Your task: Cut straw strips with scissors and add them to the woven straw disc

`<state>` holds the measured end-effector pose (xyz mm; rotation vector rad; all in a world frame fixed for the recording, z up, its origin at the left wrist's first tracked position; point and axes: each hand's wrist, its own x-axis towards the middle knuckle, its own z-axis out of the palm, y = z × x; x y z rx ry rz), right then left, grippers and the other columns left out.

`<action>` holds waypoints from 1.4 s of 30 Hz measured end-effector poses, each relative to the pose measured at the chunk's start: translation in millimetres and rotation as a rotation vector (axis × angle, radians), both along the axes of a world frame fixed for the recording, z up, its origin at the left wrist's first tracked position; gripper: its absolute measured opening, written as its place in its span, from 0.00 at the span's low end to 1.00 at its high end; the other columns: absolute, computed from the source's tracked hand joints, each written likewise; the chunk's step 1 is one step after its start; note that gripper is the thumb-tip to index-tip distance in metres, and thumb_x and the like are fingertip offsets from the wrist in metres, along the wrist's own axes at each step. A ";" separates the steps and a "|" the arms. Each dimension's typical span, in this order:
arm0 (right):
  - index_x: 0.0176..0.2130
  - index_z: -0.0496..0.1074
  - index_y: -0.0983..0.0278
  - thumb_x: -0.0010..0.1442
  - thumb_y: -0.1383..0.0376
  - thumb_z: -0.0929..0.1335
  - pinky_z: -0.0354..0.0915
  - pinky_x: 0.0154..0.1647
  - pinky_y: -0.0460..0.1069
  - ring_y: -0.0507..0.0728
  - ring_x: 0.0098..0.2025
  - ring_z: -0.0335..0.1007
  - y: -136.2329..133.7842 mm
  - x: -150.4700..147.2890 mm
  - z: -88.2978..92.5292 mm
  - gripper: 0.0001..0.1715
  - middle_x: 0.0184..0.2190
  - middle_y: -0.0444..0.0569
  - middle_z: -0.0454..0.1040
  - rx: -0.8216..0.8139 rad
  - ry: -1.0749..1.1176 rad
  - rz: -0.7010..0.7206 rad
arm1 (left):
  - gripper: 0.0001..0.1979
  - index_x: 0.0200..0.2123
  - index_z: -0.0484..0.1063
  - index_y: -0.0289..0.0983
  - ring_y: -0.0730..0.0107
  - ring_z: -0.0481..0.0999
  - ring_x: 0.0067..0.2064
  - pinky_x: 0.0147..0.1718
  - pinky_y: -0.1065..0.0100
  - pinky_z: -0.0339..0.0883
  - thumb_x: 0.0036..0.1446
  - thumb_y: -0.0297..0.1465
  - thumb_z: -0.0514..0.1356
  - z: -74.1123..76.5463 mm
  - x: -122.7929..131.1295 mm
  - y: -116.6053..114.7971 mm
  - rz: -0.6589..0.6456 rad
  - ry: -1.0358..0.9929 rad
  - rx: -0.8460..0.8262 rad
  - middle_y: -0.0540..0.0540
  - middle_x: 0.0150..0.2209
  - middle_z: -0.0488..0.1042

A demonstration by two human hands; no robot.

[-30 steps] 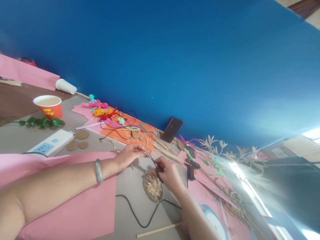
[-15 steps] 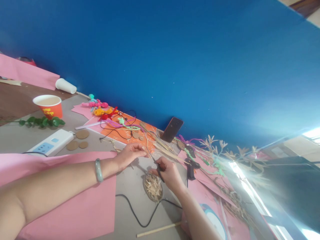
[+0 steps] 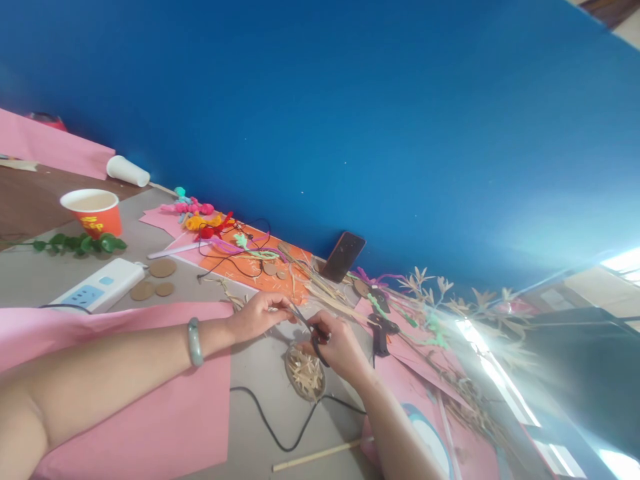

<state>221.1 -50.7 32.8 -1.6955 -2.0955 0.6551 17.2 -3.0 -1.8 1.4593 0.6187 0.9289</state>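
Note:
My right hand (image 3: 336, 343) is closed round the black handles of a pair of scissors (image 3: 320, 348), whose blades point up and left. Their tips meet the fingertips of my left hand (image 3: 263, 315), which is pinched; what it holds is too small to make out. A greenish bangle (image 3: 195, 342) circles my left wrist. Just below my hands, a round dish (image 3: 287, 373) holds a heap of short straw-coloured clippings (image 3: 306, 375). Long dried strands (image 3: 330, 295) lie behind my hands.
Around me are a phone (image 3: 343, 257) against the blue wall, a black glue gun (image 3: 381, 333), a power strip (image 3: 100, 285), a paper cup (image 3: 95, 212), pink paper (image 3: 150, 407), cardboard discs (image 3: 163, 268), a black cable (image 3: 270, 430) and a thin stick (image 3: 315, 455).
The scissors have turned slightly in my right hand, and their handles look wider apart. My left hand stays close to the blade tips. The view has shifted a little.

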 end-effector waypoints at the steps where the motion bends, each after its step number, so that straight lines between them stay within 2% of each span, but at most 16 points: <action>1: 0.33 0.69 0.62 0.46 0.56 0.72 0.54 0.25 0.45 0.49 0.21 0.55 -0.1 -0.1 -0.5 0.16 0.20 0.39 0.68 0.004 0.003 -0.002 | 0.08 0.32 0.76 0.34 0.65 0.76 0.39 0.41 0.67 0.67 0.53 0.33 0.61 -0.4 0.1 -0.1 0.006 0.005 0.001 0.43 0.33 0.78; 8: 0.31 0.69 0.62 0.46 0.56 0.72 0.53 0.24 0.44 0.49 0.21 0.53 -1.5 -1.7 0.2 0.15 0.18 0.38 0.65 0.014 0.004 -0.020 | 0.09 0.32 0.76 0.34 0.65 0.76 0.38 0.39 0.68 0.67 0.53 0.34 0.61 -0.9 -0.2 0.0 0.005 0.013 0.000 0.43 0.33 0.78; 18: 0.28 0.69 0.61 0.44 0.61 0.72 0.49 0.20 0.43 0.48 0.20 0.49 -0.4 0.3 -2.7 0.10 0.15 0.36 0.59 0.024 0.009 -0.029 | 0.09 0.32 0.77 0.34 0.64 0.76 0.38 0.39 0.68 0.67 0.53 0.34 0.60 -1.4 -0.4 -0.3 -0.012 0.029 -0.019 0.43 0.33 0.78; 27: 0.27 0.68 0.61 0.44 0.52 0.72 0.50 0.20 0.43 0.49 0.20 0.49 -1.3 2.6 -5.9 0.18 0.16 0.36 0.58 0.002 0.039 -0.056 | 0.09 0.32 0.76 0.34 0.65 0.76 0.37 0.40 0.67 0.66 0.54 0.34 0.60 0.7 -0.1 -0.1 -0.016 0.023 0.001 0.43 0.33 0.78; 31: 0.30 0.67 0.62 0.44 0.51 0.73 0.52 0.21 0.44 0.49 0.20 0.54 0.0 4.1 -9.0 0.21 0.16 0.36 0.61 0.029 0.119 -0.111 | 0.09 0.30 0.76 0.35 0.66 0.75 0.36 0.39 0.68 0.65 0.54 0.34 0.60 2.1 -0.6 -0.3 -0.002 0.030 -0.009 0.44 0.32 0.78; 34: 0.33 0.66 0.63 0.44 0.53 0.74 0.60 0.26 0.45 0.51 0.22 0.63 -0.1 1.3 -6.7 0.23 0.19 0.40 0.69 0.053 0.269 -0.167 | 0.10 0.29 0.76 0.35 0.67 0.74 0.36 0.38 0.68 0.64 0.54 0.35 0.59 0.6 -1.0 0.0 0.017 0.047 -0.037 0.45 0.32 0.78; 37: 0.36 0.64 0.62 0.44 0.56 0.74 0.65 0.33 0.49 0.54 0.28 0.71 -1.6 -4.3 -3.3 0.23 0.25 0.46 0.75 0.087 0.396 -0.152 | 0.10 0.30 0.76 0.35 0.68 0.73 0.34 0.36 0.69 0.64 0.54 0.36 0.59 -1.5 -0.8 0.5 0.028 0.050 -0.105 0.45 0.32 0.77; 42: 0.36 0.64 0.62 0.47 0.61 0.74 0.66 0.36 0.50 0.55 0.30 0.72 -4.1 -12.8 -5.1 0.19 0.29 0.48 0.77 0.161 0.460 -0.139 | 0.11 0.29 0.76 0.35 0.69 0.73 0.35 0.36 0.70 0.63 0.53 0.37 0.60 -0.9 0.4 0.2 0.013 0.009 -0.139 0.45 0.31 0.77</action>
